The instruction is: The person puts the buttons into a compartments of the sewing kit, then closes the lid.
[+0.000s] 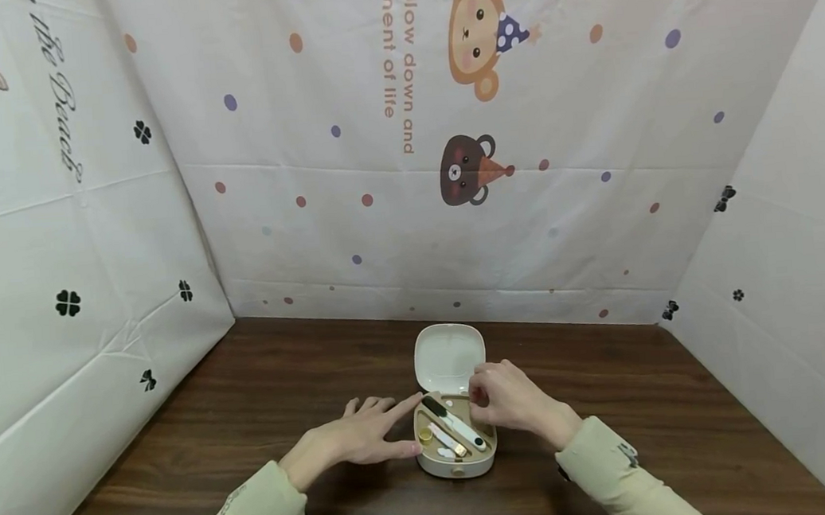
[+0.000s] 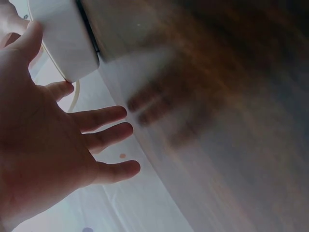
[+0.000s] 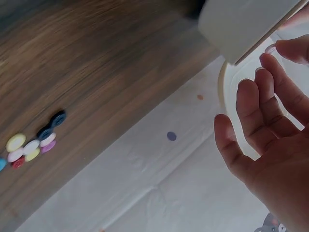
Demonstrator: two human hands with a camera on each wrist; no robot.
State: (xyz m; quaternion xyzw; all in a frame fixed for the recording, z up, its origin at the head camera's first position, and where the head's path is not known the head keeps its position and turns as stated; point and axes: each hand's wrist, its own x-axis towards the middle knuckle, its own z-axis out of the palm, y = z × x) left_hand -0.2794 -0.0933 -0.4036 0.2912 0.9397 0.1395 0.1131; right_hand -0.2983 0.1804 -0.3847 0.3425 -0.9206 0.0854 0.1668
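A small white box (image 1: 442, 469), which looks like a sewing kit, sits on the table with its lid (image 1: 451, 358) raised. My left hand (image 1: 363, 436) has its fingers spread at the box's left side, index finger and thumb touching it. Over the right-hand compartment, my right hand (image 1: 512, 398) bends its fingers. In the right wrist view it pinches a small pale pinkish piece (image 3: 270, 49), perhaps a button, mostly hidden by the fingertips. Inside the box lie a slim white tool with a dark end (image 1: 464, 429), a white piece with a gold tip (image 1: 445, 439) and a gold round piece (image 1: 425, 434).
Several coloured buttons (image 3: 31, 147) lie on the wooden table (image 1: 306, 377), visible in the right wrist view. Printed white cloth (image 1: 382, 228) stands as walls behind and on both sides of the table.
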